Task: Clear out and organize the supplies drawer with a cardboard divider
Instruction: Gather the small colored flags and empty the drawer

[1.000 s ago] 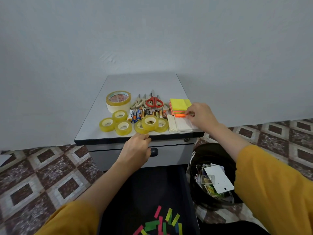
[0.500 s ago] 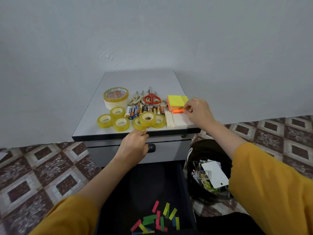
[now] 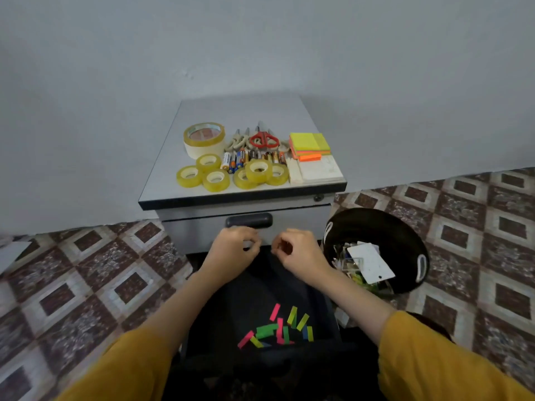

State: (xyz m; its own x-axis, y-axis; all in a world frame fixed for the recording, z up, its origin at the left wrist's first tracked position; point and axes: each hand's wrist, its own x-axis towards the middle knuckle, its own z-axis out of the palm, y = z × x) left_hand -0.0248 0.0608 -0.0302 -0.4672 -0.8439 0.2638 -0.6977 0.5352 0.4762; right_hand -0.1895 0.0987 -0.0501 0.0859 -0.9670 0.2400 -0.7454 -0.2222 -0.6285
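Head view: hands hang close together over the far end of the pulled-out drawer [image 3: 260, 296], just below the dark handle [image 3: 249, 220] of the closed drawer front above it. The left hand [image 3: 231, 251] and right hand [image 3: 301, 254] both have fingers curled in toward the thumbs, knuckles almost meeting; whether either pinches anything cannot be told. Coloured paper strips [image 3: 278, 328] lie scattered on the drawer's dark floor, toward its near end. On the bench [image 3: 240, 111] sit a large tape roll [image 3: 204, 138], six small tape rolls [image 3: 215, 179], a row of batteries [image 3: 252, 157], red scissors [image 3: 263, 139] and stacked sticky notes [image 3: 309, 142]. A black bin [image 3: 376, 222] of scraps stands on the floor just right of the drawer.
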